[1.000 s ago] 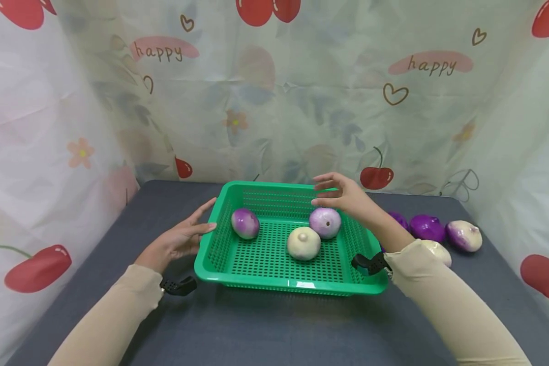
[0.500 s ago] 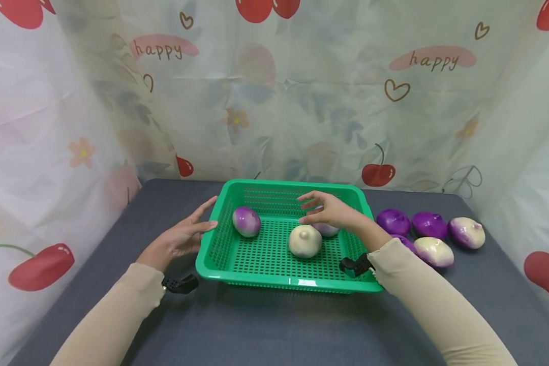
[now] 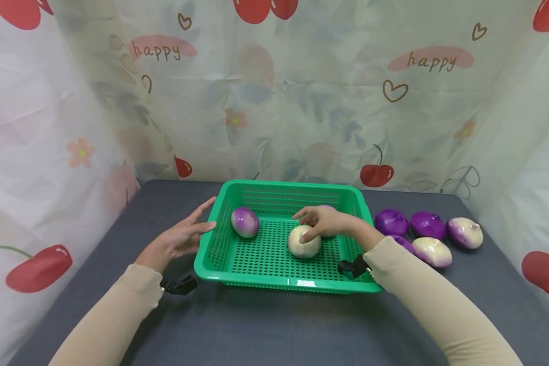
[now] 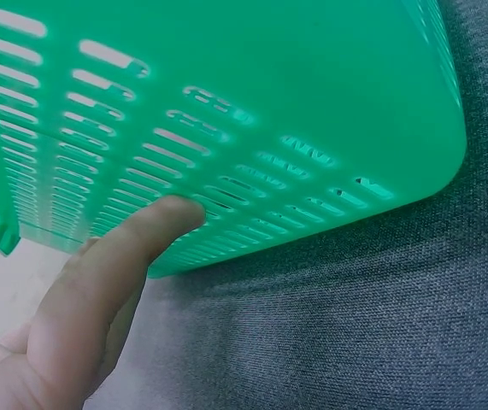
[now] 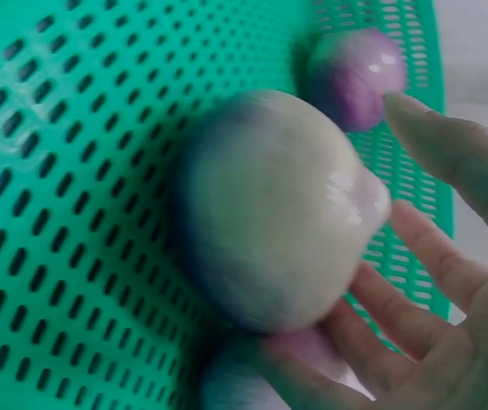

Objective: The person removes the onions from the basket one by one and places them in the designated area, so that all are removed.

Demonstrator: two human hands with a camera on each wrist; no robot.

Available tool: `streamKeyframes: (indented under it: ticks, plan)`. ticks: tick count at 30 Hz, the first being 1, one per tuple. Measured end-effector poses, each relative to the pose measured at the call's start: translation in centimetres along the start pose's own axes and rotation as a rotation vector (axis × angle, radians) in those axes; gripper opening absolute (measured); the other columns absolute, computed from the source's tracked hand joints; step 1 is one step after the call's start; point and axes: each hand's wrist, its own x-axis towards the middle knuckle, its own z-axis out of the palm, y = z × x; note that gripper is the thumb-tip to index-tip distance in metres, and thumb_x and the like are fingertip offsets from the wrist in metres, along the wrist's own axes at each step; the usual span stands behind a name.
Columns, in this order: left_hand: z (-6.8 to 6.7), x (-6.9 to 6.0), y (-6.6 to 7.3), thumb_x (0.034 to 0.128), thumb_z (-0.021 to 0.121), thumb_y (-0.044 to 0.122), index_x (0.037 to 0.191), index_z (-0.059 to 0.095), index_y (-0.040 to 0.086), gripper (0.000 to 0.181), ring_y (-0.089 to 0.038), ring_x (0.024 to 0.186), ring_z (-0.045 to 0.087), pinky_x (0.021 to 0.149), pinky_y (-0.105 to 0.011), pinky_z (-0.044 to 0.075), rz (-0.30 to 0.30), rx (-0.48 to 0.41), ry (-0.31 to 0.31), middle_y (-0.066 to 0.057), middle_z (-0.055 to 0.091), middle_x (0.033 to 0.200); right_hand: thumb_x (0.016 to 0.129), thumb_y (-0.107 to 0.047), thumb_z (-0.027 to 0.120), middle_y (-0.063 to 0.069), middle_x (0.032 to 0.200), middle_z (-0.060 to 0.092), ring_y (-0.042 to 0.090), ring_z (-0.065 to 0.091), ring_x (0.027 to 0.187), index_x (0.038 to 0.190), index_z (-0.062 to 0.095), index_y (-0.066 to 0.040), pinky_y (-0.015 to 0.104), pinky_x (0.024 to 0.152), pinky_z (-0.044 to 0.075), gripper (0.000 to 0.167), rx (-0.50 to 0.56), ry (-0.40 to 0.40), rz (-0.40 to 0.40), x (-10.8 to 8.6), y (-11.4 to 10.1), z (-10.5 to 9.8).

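A green plastic basket [image 3: 297, 283] stands on the dark table. My left hand [image 3: 180, 240] rests at its left side, fingers extended, with a fingertip [image 4: 184, 213] by the slotted outer wall. Inside the basket is a round, glossy cream vegetable [image 3: 300, 248] with a nub and a purple underside, turnip- or onion-like. My right hand [image 3: 327, 222] is over it, fingers spread around its nub end; in the right wrist view the thumb stands away from it. Behind the hand, a paler purple one [image 3: 328, 207] is mostly hidden. A purple-and-white one [image 3: 245, 222] lies at the basket's left.
To the right of the basket, several similar vegetables lie on the table, among them a deep purple one [image 3: 427, 225], a cream one [image 3: 432, 251] and a purple-and-cream one [image 3: 464, 233]. A printed curtain [image 3: 274, 127] hangs behind and at both sides of the table [image 3: 274, 330].
My right hand has come down and a little left, from above the pale purple vegetable onto the cream one. The left hand and the basket have stayed in place.
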Motion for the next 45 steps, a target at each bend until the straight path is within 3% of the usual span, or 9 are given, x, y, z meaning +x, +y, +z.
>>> streamKeyframes:
  ticks: [4, 9, 12, 17, 24, 32, 37, 41, 45]
  plan:
    - [0.0, 0.0, 0.0, 0.1018, 0.050, 0.015, 0.152, 0.005, 0.050, 0.076, -0.027, 0.102, 0.068, 0.085, -0.054, 0.054, 0.001, 0.004, 0.001, -0.023, 0.028, 0.148, 0.082, -0.009, 0.075, 0.026, 0.143, 0.043, 0.037, 0.046, 0.127, 0.139, 0.045, 0.000, 0.042, 0.096, 0.048, 0.065, -0.025, -0.045, -0.020, 0.2, 0.0, 0.5]
    - [0.0, 0.0, 0.0, 0.1019, 0.050, 0.015, 0.152, 0.005, 0.049, 0.075, -0.027, 0.102, 0.068, 0.085, -0.054, 0.054, 0.001, 0.015, 0.003, -0.023, 0.029, 0.148, 0.075, -0.007, 0.080, 0.019, 0.138, 0.046, 0.029, 0.052, 0.109, 0.138, 0.050, -0.005, 0.032, 0.085, 0.050, 0.069, -0.087, -0.048, 0.009, 0.6, 0.1, 1.3]
    - [0.0, -0.1, 0.0, 0.1019, 0.050, 0.015, 0.152, 0.005, 0.049, 0.076, -0.027, 0.102, 0.068, 0.085, -0.054, 0.054, 0.002, 0.017, 0.003, -0.023, 0.030, 0.148, 0.074, -0.007, 0.081, 0.019, 0.138, 0.045, 0.027, 0.052, 0.108, 0.137, 0.051, -0.007, 0.032, 0.084, 0.050, 0.070, -0.097, -0.047, 0.017, 0.8, 0.0, 1.7]
    - [0.1, -0.1, 0.0, 0.1017, 0.050, 0.015, 0.152, 0.005, 0.048, 0.076, -0.028, 0.102, 0.068, 0.084, -0.054, 0.054, 0.001, 0.007, 0.004, -0.021, 0.033, 0.145, 0.073, -0.005, 0.082, 0.019, 0.137, 0.047, 0.028, 0.053, 0.107, 0.136, 0.052, -0.007, 0.033, 0.083, 0.051, 0.070, -0.103, -0.031, 0.000, 0.8, -0.5, 1.9]
    - [0.1, -0.1, 0.0, 0.1016, 0.051, 0.015, 0.152, 0.005, 0.049, 0.076, -0.028, 0.104, 0.067, 0.086, -0.054, 0.054, 0.002, 0.007, 0.003, -0.021, 0.032, 0.146, 0.075, -0.013, 0.082, 0.015, 0.136, 0.048, 0.026, 0.055, 0.102, 0.137, 0.053, -0.016, 0.032, 0.080, 0.051, 0.069, -0.052, 0.059, -0.031, 0.2, -1.4, 1.0]
    - [-0.1, 0.0, 0.1, 0.1017, 0.050, 0.015, 0.152, 0.004, 0.048, 0.076, -0.028, 0.104, 0.067, 0.086, -0.054, 0.054, 0.001, 0.006, 0.001, -0.021, 0.031, 0.147, 0.077, -0.016, 0.082, 0.013, 0.140, 0.044, 0.031, 0.059, 0.103, 0.139, 0.052, -0.018, 0.035, 0.082, 0.052, 0.070, 0.046, 0.143, -0.089, -1.8, -2.7, -1.0]
    - [0.0, 0.0, 0.0, 0.1013, 0.051, 0.014, 0.152, 0.005, 0.049, 0.077, -0.028, 0.104, 0.067, 0.085, -0.054, 0.054, -0.002, -0.002, 0.002, -0.022, 0.027, 0.149, 0.076, -0.019, 0.084, 0.009, 0.144, 0.040, 0.032, 0.056, 0.112, 0.138, 0.052, -0.022, 0.042, 0.085, 0.052, 0.070, 0.080, 0.207, -0.077, -3.7, -3.3, -2.8]
    - [0.0, 0.0, 0.0, 0.1015, 0.051, 0.014, 0.152, 0.005, 0.049, 0.076, -0.028, 0.104, 0.067, 0.085, -0.054, 0.054, 0.000, -0.003, 0.002, -0.021, 0.030, 0.148, 0.076, -0.021, 0.084, 0.008, 0.144, 0.039, 0.035, 0.052, 0.120, 0.139, 0.051, -0.024, 0.045, 0.086, 0.053, 0.071, 0.083, 0.268, -0.077, -5.5, -3.4, -4.4]
    - [0.0, 0.0, 0.0, 0.1017, 0.050, 0.014, 0.152, 0.005, 0.048, 0.076, -0.029, 0.104, 0.067, 0.085, -0.055, 0.054, 0.004, 0.004, 0.001, -0.020, 0.035, 0.144, 0.077, -0.023, 0.083, 0.007, 0.143, 0.042, 0.034, 0.048, 0.125, 0.142, 0.049, -0.023, 0.040, 0.086, 0.051, 0.074, 0.053, 0.344, -0.080, -7.7, -3.2, -5.7]
